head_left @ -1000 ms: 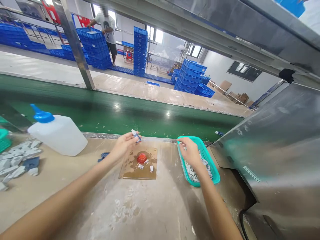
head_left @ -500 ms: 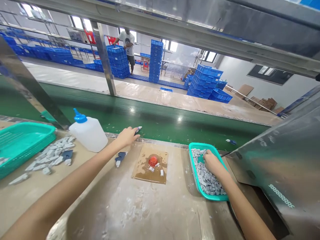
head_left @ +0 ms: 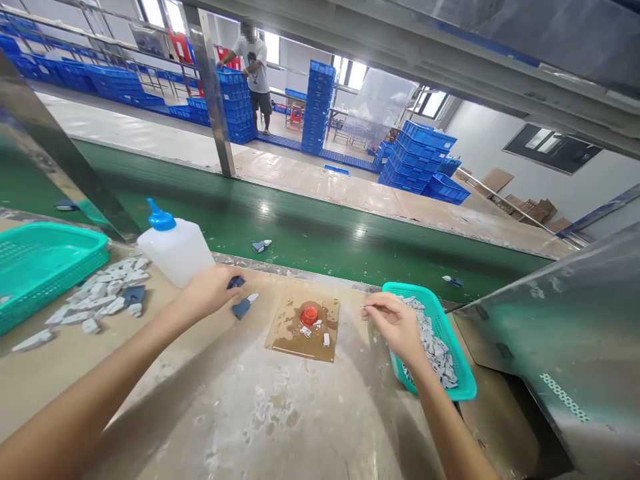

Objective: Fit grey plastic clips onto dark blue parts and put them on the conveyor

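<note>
My left hand (head_left: 210, 291) is closed on a dark blue piece (head_left: 236, 282) in front of the white bottle (head_left: 176, 252). Just right of it, a dark blue part with a white tip (head_left: 245, 306) lies on the table. My right hand (head_left: 393, 321) pinches a tiny piece (head_left: 365, 307) at the left edge of the green basket (head_left: 467, 373), which holds many small grey-white pieces (head_left: 440, 357). Between the hands is a wet brown board (head_left: 300, 350) with a red cap (head_left: 309, 316) and several small white pieces on it.
A green conveyor (head_left: 320, 247) runs behind the table, carrying blue and white parts (head_left: 261, 246). At left are a green tray (head_left: 55, 243) and a pile of pale parts (head_left: 100, 293). Metal posts (head_left: 215, 107) stand in front. A person (head_left: 257, 73) stands beside stacked blue crates (head_left: 235, 107).
My left hand has drawn back from the conveyor, where a blue and white part now lies, and holds a dark blue piece. My right hand has come out of the basket, moving left with a tiny piece.
</note>
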Demonstrator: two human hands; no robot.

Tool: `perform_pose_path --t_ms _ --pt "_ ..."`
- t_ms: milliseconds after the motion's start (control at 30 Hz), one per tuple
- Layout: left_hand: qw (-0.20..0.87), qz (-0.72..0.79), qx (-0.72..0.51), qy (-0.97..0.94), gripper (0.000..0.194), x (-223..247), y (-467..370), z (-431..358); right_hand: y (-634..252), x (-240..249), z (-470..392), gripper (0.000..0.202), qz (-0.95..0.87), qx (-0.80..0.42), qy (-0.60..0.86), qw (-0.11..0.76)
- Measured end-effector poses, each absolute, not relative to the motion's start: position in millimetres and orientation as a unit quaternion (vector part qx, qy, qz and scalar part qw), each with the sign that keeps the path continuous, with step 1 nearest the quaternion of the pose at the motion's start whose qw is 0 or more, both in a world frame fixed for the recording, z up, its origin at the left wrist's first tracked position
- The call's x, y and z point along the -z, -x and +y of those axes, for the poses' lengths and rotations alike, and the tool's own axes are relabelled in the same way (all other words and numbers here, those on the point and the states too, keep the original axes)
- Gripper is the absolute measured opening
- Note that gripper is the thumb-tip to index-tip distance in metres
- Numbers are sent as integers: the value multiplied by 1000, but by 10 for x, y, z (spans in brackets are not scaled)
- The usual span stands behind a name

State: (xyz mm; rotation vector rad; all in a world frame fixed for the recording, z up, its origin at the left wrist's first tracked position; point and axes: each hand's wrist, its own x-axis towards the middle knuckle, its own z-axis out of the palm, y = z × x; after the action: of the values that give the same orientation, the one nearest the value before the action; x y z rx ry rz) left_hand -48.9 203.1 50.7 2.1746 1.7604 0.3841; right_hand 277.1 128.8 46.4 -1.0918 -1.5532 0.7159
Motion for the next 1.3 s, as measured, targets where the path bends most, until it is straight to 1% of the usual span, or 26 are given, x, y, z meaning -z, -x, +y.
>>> perform_pose_path --t_ms 67,100,167,267,300,333,467,567,700,800,967,1100,1200,1300 --pt "173 612 -149 -757 29 -563 424 1974 -2500 -493 1255 7 -636 -351 405 555" --pt "198 604 -172 -752 30 -587 371 1921 -2383 -499 1240 6 -626 -378 381 566" --pt "314 566 -245 -722 28 -623 233 1777 -2183 -494 1210 8 -604 -430 345 576" --pt "543 463 -302 -632 27 -655 -10 1533 -1955 -474 1162 11 -599 -458 327 570" --pt "591 436 -305 -605 28 -663 -85 1462 -1901 -470 1147 12 -609 -447 333 564" --pt "618 420 -309 -589 28 -669 -151 1403 -1861 -471 1133 12 -623 -427 343 558" --pt "630 411 -336 -566 24 -642 -305 1295 -1826 -502 1091 16 -696 -297 383 529" --pt "675 401 -328 -525 24 -554 -337 1302 -1868 -519 1073 20 -754 -203 382 495" --pt "705 396 -311 -499 24 -462 -331 1332 -1886 -494 1077 22 -798 -135 371 456" --pt "694 421 -288 -507 24 -474 -300 1359 -1891 -450 1114 21 -807 -130 372 440" --pt "651 482 -304 -501 43 -490 -242 1410 -2006 -304 1243 15 -775 -142 431 441" --pt "602 495 -282 -559 35 -390 -229 1436 -2117 -136 1328 15 -766 -143 468 417" --pt "581 481 -271 -598 35 -304 -232 1454 -2144 -52 1345 17 -767 -147 476 404" --pt "566 449 -287 -628 35 -243 -232 1474 -2141 -23 1343 17 -767 -147 475 406"
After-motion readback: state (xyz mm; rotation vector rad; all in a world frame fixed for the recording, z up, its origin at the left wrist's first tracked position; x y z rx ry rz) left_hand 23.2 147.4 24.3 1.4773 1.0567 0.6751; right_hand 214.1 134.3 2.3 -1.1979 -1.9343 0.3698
